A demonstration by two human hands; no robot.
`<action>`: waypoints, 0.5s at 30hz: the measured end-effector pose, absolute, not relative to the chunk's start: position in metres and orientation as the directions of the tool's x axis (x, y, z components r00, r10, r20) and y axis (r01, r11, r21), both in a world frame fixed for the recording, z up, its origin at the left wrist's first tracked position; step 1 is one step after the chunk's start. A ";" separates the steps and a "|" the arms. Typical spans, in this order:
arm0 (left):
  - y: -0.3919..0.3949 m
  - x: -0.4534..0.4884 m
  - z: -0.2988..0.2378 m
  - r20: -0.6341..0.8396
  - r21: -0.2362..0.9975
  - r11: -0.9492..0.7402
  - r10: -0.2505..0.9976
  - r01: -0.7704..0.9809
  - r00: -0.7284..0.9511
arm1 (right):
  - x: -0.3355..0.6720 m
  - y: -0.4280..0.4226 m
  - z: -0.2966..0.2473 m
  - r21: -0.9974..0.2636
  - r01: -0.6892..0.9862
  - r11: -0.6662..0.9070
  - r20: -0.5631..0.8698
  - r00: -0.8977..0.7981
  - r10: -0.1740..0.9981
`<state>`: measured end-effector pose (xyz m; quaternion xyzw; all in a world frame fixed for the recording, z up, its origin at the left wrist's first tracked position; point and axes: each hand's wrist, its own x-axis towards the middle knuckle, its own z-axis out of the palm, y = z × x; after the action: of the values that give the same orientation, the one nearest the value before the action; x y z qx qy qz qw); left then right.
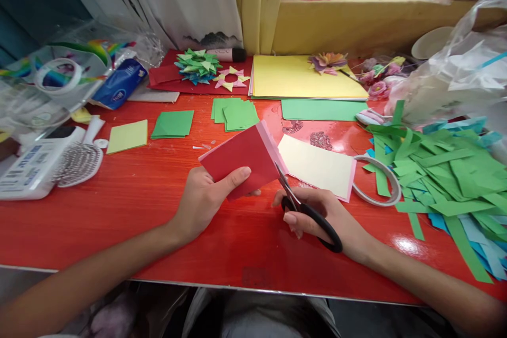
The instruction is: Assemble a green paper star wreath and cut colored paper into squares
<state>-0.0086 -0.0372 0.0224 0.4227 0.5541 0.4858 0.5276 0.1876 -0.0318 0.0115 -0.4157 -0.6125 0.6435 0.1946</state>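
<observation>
My left hand (209, 195) grips a red sheet of paper (241, 161) with a pink border along its right edge, thumb on top and fingers beneath. My right hand (320, 216) is closed around black-handled scissors (292, 196). Their blades meet the paper at its right side, by the pink strip. Behind them a cream sheet (319, 163) with a pink edge lies on the table, partly covered by the held paper. A roll of tape (390, 182) touches that sheet's right side.
Green paper strips (447, 169) are heaped at the right. Green squares (240, 114), darker green squares (173, 124) and yellow squares (127, 136) lie behind my left hand. Folded paper stars (198, 66) and yellow sheets (289, 76) sit at the back. A hairbrush (79, 163) is at left.
</observation>
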 end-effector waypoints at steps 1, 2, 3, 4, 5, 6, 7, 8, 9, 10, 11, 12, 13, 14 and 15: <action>-0.037 -0.009 0.022 -0.172 0.984 0.168 0.981 -0.049 -0.085 | 0.187 -0.032 0.012 -0.950 0.254 -0.179 -0.298 -0.577 0.761; -0.037 -0.009 0.022 -0.170 0.985 0.166 0.982 -0.053 -0.085 | 0.187 -0.032 0.011 -0.951 0.246 -0.187 -0.298 -0.578 0.760; -0.037 -0.009 0.022 -0.166 0.985 0.162 0.982 -0.054 -0.088 | 0.187 -0.033 0.011 -0.953 0.234 -0.194 -0.296 -0.579 0.760; -0.037 -0.009 0.021 -0.164 0.986 0.160 0.982 -0.053 -0.089 | 0.186 -0.033 0.011 -0.955 0.220 -0.200 -0.293 -0.579 0.761; -0.037 -0.009 0.021 -0.163 0.986 0.159 0.983 -0.052 -0.090 | 0.186 -0.034 0.010 -0.956 0.209 -0.206 -0.291 -0.577 0.763; -0.037 -0.009 0.021 -0.164 0.986 0.160 0.982 -0.050 -0.090 | 0.186 -0.034 0.010 -0.957 0.201 -0.210 -0.289 -0.573 0.767; -0.037 -0.009 0.022 -0.166 0.986 0.162 0.982 -0.048 -0.088 | 0.186 -0.035 0.009 -0.957 0.195 -0.213 -0.287 -0.569 0.770; -0.037 -0.009 0.022 -0.167 0.985 0.164 0.982 -0.045 -0.084 | 0.185 -0.035 0.008 -0.957 0.193 -0.218 -0.290 -0.563 0.774; -0.037 -0.010 0.022 -0.166 0.986 0.163 0.983 -0.038 -0.080 | 0.185 -0.036 0.008 -0.955 0.192 -0.225 -0.295 -0.557 0.776; -0.037 -0.010 0.023 -0.164 0.986 0.162 0.984 -0.028 -0.074 | 0.185 -0.036 0.008 -0.953 0.193 -0.232 -0.301 -0.554 0.776; -0.038 -0.010 0.023 -0.160 0.987 0.159 0.985 -0.016 -0.068 | 0.185 -0.036 0.007 -0.952 0.194 -0.236 -0.305 -0.551 0.777; -0.038 -0.010 0.023 -0.153 0.988 0.153 0.986 -0.002 -0.059 | 0.185 -0.036 0.007 -0.952 0.195 -0.235 -0.304 -0.550 0.778; -0.038 -0.010 0.023 -0.145 0.989 0.146 0.988 0.010 -0.051 | 0.185 -0.037 0.007 -0.954 0.192 -0.229 -0.298 -0.550 0.780; -0.039 -0.010 0.023 -0.138 0.990 0.139 0.989 0.022 -0.044 | 0.185 -0.037 0.006 -0.957 0.188 -0.219 -0.287 -0.552 0.783; -0.039 -0.010 0.023 -0.133 0.991 0.134 0.990 0.029 -0.040 | 0.185 -0.037 0.005 -0.961 0.181 -0.207 -0.274 -0.554 0.786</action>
<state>-0.0101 -0.0391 0.0233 0.4636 0.5495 0.4668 0.5150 0.1852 -0.0369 0.0054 -0.4125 -0.5862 0.6584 0.2296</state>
